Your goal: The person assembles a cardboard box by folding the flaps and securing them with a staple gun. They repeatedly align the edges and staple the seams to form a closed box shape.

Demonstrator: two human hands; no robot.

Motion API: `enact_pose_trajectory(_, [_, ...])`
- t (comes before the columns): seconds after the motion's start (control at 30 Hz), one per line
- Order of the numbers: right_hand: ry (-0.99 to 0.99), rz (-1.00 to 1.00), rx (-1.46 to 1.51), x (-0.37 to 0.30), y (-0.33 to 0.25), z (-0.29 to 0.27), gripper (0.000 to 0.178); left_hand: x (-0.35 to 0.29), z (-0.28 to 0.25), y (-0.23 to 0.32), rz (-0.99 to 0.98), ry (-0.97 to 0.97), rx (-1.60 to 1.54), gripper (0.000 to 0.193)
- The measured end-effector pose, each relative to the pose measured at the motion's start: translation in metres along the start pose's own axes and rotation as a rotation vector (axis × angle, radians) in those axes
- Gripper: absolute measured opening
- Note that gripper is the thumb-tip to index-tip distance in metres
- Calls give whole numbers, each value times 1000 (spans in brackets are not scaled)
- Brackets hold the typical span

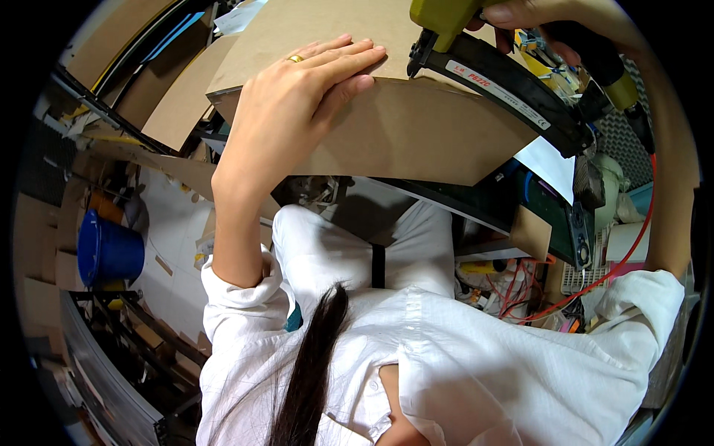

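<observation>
A box-like piece made of brown fibreboard panels (416, 137) sits in front of me, its top board and front panel meeting along an edge. My left hand (309, 82), with a gold ring on one finger, lies flat over that edge, fingers stretched out on the top board. At the upper right my right hand (558, 15) grips a pneumatic nail gun (502, 93), which has an olive body and a long black magazine. Its nose points down at the panel edge, just right of my left fingertips; whether it touches, I cannot tell. Part of the right hand is out of frame.
A red air hose (645, 230) runs down the right side to tangled cords below the bench. Behind the nailer lie cluttered small items. On the left, a blue bucket (110, 249) stands on the floor, near loose boards (186, 97) and a rack.
</observation>
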State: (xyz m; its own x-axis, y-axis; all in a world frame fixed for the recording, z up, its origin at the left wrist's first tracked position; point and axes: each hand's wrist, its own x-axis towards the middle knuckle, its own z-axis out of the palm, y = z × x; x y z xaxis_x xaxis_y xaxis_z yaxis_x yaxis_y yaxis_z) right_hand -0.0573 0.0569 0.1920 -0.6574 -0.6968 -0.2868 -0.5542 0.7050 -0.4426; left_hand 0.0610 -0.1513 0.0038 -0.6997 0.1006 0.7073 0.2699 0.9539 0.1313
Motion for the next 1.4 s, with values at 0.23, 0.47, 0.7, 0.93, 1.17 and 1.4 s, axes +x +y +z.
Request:
enact_pose_trajectory(0.23, [6, 34, -39, 5, -2, -1, 40, 3, 11, 15, -96, 129, 39, 37])
enact_pose_trajectory(0.47, [1, 20, -40, 5, -4, 0, 39, 3, 3, 9, -104, 30, -39, 32])
enact_pose_trajectory(0.7, [21, -3, -52, 7, -8, 3, 37, 1, 5, -1, 12, 59, -15, 27])
enact_pose_trajectory(0.93, [91, 3, -57, 1, -18, 14, 36, -2, 5, 3, -14, 108, -9, 26])
enact_pose_trajectory(1.17, [35, -22, -95, 6, -19, 7, 33, -3, 6, 2, -3, 130, 2, 27])
enact_pose_trajectory(1.4, [-2, -45, -145, 3, -26, 9, 34, -2, 6, 1, 12, 126, 8, 27])
